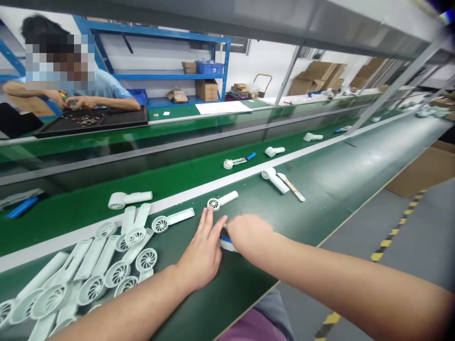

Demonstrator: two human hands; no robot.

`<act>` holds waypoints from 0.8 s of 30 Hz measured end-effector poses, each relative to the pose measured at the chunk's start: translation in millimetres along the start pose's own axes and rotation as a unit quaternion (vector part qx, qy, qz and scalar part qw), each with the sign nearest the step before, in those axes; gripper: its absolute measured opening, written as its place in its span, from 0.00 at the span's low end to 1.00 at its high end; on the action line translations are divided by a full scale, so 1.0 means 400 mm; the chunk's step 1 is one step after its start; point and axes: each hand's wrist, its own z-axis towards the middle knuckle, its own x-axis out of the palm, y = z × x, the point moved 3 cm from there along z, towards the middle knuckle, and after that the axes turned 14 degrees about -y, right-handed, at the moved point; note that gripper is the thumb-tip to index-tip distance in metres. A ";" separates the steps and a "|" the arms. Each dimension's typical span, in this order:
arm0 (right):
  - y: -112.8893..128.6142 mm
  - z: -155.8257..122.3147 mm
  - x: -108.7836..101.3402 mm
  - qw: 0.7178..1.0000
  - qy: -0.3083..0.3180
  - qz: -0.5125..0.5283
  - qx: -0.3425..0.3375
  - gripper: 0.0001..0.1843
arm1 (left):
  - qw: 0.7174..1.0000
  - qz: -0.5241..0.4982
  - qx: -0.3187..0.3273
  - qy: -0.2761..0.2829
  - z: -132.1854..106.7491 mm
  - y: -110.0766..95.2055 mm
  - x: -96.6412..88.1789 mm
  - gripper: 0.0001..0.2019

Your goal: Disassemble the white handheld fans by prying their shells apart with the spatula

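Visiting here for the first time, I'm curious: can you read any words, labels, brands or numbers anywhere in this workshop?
Nothing can be read.
The white sheet of paper on the far bench: any writing is too small or blurred to read.
The cardboard boxes on the blue shelving: no print legible.
The white plastic fan housings: no lettering visible.

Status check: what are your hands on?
Right hand over blue-and-white plastic part, grip unclear. Left hand open on green conveyor belt, fingertips by white plastic fan casing.
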 end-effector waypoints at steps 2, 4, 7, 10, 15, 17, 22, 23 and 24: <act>-0.039 -0.021 0.002 1.000 -0.009 -0.015 -0.008 0.10 | 1.000 0.009 -0.018 0.012 0.000 0.011 -0.003 0.32; -0.082 -0.056 0.006 0.999 -0.031 -0.032 -0.006 0.10 | 0.999 0.029 -0.012 0.026 0.001 0.018 -0.007 0.31; -0.120 -0.107 0.018 0.995 -0.080 -0.045 -0.042 0.09 | 0.997 0.060 0.034 0.046 0.001 0.014 -0.018 0.28; -0.115 -0.136 0.035 0.988 -0.089 -0.062 -0.106 0.09 | 0.994 0.078 0.051 0.054 0.001 0.007 -0.028 0.24; -0.061 -0.115 -0.006 0.991 0.005 -0.090 -0.102 0.12 | 0.992 0.089 0.065 0.055 0.010 0.002 -0.031 0.23; -0.031 -0.079 -0.046 0.987 0.074 -0.106 -0.098 0.09 | 0.992 0.092 0.071 0.055 0.016 0.001 -0.031 0.24; 0.032 0.069 -0.108 0.965 0.187 -0.132 -0.125 0.07 | 0.988 0.115 0.079 0.064 0.025 0.000 -0.033 0.12; 0.035 0.100 -0.107 0.967 0.186 -0.121 -0.127 0.08 | 0.987 0.123 0.080 0.064 0.026 0.001 -0.032 0.10; 0.034 0.130 -0.102 0.970 0.175 -0.103 -0.131 0.08 | 0.986 0.127 0.082 0.063 0.025 0.002 -0.031 0.09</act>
